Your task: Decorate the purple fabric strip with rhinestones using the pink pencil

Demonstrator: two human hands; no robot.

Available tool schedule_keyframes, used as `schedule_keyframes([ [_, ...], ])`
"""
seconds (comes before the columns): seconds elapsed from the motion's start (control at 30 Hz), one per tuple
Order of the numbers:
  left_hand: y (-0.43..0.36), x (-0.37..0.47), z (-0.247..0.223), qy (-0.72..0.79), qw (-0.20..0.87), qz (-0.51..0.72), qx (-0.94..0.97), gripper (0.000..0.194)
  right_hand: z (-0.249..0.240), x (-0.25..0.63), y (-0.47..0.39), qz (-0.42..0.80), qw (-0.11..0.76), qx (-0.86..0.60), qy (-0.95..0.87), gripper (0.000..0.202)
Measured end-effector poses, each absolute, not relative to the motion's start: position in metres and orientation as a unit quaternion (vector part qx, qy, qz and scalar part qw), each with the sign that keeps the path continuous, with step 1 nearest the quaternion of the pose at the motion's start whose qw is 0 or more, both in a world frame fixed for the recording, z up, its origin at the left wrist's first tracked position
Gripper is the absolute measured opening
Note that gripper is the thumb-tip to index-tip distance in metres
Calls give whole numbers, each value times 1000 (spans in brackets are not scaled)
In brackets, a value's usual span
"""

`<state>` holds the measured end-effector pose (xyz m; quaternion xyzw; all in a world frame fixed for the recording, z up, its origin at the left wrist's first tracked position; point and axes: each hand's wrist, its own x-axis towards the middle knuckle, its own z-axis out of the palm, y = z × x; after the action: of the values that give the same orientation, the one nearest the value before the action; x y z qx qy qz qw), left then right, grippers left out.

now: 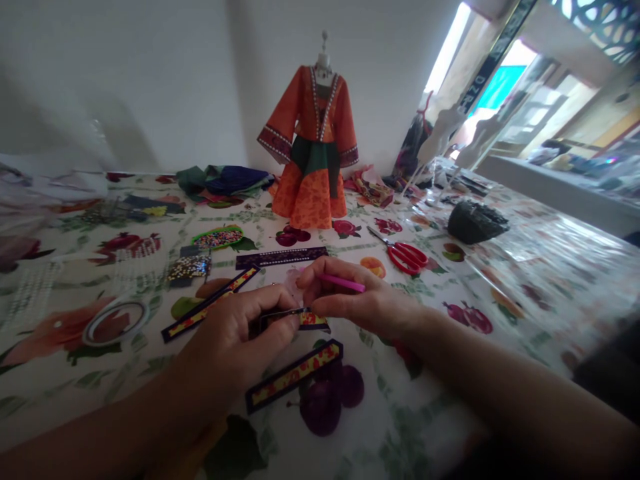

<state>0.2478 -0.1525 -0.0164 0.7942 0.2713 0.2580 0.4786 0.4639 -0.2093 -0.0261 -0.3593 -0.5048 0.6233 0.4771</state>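
My left hand (255,327) pinches a short dark-edged strip with a yellow and red pattern (313,320) at the centre. Fingers closed, my right hand (350,293) holds a pink stick-like tool (343,283), its tip hidden by the fingers at the strip's upper edge. Below the hands lies another yellow patterned strip (295,377). A similar strip (180,327) rests to the left, partly behind my left hand. Just beyond the hands is a dark strip with a row of light beads (280,258).
Red-handled scissors (407,258) and a black bundle (475,222) lie to the right. Beads in a green-rimmed dish (217,237), beads on a dark square (189,267) and a tape roll (116,323) are left. A small orange dress (315,153) stands behind.
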Motion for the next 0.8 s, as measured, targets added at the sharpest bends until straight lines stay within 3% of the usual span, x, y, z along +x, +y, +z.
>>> schedule_keyframes([
  [0.8,-152,251,-21,307,541,247,743,18,-15,461,-212,539,462,-414,-570,23],
])
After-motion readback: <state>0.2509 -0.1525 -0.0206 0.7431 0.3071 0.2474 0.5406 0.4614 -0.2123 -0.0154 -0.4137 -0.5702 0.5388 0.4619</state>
